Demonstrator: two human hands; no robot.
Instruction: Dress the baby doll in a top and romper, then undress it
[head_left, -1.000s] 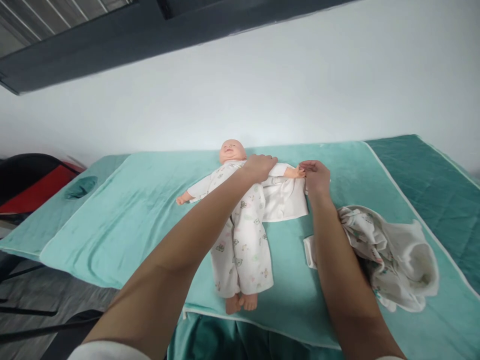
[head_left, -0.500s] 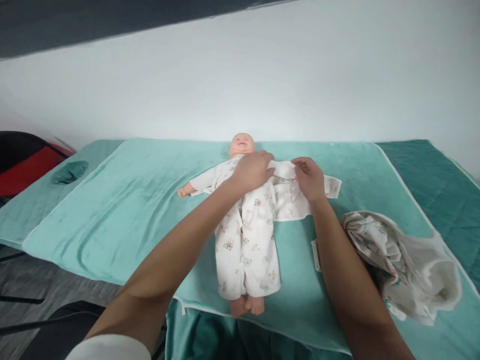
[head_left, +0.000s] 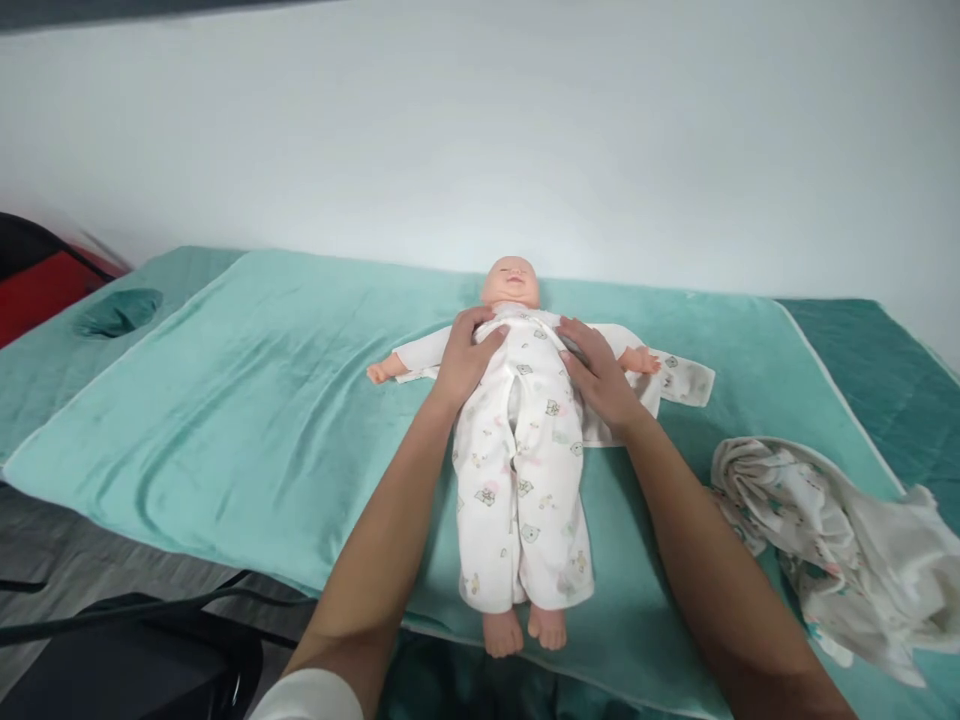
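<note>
A baby doll [head_left: 511,283] lies on its back on a light teal towel [head_left: 247,400], dressed in a white printed romper [head_left: 521,480]. My left hand [head_left: 466,355] rests flat on the left side of the doll's chest, fingers spread. On the right side of the chest my right hand [head_left: 598,377] lies with its fingers stretched out over the romper's front flap. The doll's bare feet [head_left: 523,630] point toward me, and its arms stick out to either side.
A crumpled white printed garment [head_left: 832,545] lies on the towel at the right. A darker green quilted cover [head_left: 900,390] shows beyond the towel's right edge. A red and black object [head_left: 37,285] sits at far left. The white wall runs behind.
My right hand left the doll's outstretched arm and came onto the chest, with the romper's right flap now folded over the doll's front. My left hand slid to the chest's left side. The view tilted down.
</note>
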